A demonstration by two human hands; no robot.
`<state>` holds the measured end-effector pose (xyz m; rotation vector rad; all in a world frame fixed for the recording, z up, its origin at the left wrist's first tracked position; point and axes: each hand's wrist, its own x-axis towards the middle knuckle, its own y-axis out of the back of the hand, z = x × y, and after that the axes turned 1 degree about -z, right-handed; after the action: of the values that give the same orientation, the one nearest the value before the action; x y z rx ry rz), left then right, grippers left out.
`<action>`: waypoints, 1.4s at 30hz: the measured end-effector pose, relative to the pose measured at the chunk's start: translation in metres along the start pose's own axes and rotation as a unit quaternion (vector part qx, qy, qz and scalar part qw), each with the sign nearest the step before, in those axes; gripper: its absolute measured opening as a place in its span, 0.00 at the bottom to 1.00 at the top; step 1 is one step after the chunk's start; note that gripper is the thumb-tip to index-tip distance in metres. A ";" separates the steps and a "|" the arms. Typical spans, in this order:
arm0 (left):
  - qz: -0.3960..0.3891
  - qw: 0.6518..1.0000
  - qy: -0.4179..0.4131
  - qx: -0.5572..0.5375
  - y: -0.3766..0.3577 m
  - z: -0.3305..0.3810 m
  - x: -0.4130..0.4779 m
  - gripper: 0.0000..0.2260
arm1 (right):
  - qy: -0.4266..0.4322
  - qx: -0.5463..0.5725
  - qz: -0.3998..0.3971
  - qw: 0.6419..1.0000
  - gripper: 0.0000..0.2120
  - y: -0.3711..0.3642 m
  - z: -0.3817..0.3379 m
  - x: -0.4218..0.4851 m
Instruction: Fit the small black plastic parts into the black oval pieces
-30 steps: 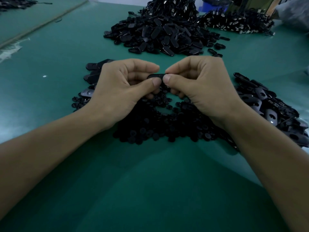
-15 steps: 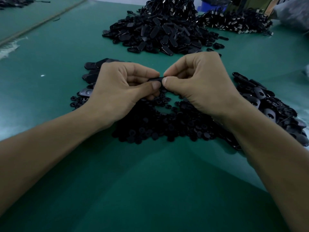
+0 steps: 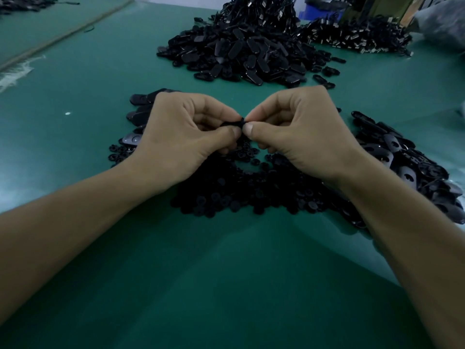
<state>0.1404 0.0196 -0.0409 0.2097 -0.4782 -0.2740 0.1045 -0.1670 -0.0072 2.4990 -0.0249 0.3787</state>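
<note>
**Both hands pinching one oval piece above the near heap**

Finds the left hand (image 3: 176, 139) and the right hand (image 3: 307, 137) side by side at mid-scene, knuckles up, thumb tips almost touching. Records a narrow pinch on both sides, fingers curled, thumb and forefinger of each hand closed on the same black oval piece (image 3: 230, 125). Notes that piece held edge-on between the two hands and mostly hidden by the fingers. Notes a small black part (image 3: 242, 120) at its right end, nipped under the right forefinger tip. Cannot tell whether seated in the piece or only laid against it.

Places the held piece just above the heap of small round parts (image 3: 251, 195), spread on the green table (image 3: 226, 285) below the hands and on their near side. Logs loose oval shells (image 3: 402, 170) piled to the right of that heap, under and beyond the right forearm, several lying hollow side up. Logs a smaller cluster of ovals (image 3: 141, 102) to the left, partly behind the left hand.

Logs a large mound of oval pieces (image 3: 239, 54) at far centre, well apart from the hands. Logs a second pile with pale metal glints (image 3: 357, 36) at far right, a blue crate (image 3: 317, 8) behind it, and a further dark pile (image 3: 22, 3) at the far left corner.
</note>
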 end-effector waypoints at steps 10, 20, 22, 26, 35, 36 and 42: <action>0.133 0.967 -0.068 0.205 0.011 -0.001 0.005 0.09 | -0.094 -0.214 0.085 0.969 0.20 0.022 0.013 0.005; 0.127 0.943 -0.003 0.307 0.024 -0.009 0.015 0.06 | -0.161 -0.390 -0.074 0.904 0.23 0.011 0.021 0.034; 0.127 0.941 -0.001 0.314 0.026 -0.010 0.015 0.04 | -0.160 -0.404 -0.093 0.896 0.21 0.008 0.022 0.040; 0.148 0.933 0.015 0.328 0.028 -0.015 0.017 0.08 | -0.113 -0.414 -0.036 0.903 0.14 0.007 0.022 0.041; 0.134 0.940 -0.068 0.306 0.013 -0.001 0.010 0.05 | -0.044 -0.160 0.019 0.986 0.11 0.014 0.014 0.027; 0.129 0.943 -0.086 0.294 0.011 0.001 0.009 0.06 | -0.048 -0.103 0.008 0.994 0.10 0.015 0.012 0.024; 0.077 0.983 -0.068 0.152 -0.002 0.004 0.006 0.07 | -0.017 0.048 -0.044 0.998 0.10 0.009 0.004 0.008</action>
<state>0.1432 0.0150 -0.0352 0.4521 -0.6685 -0.0617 0.1125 -0.1756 -0.0029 2.5914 0.0923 0.3076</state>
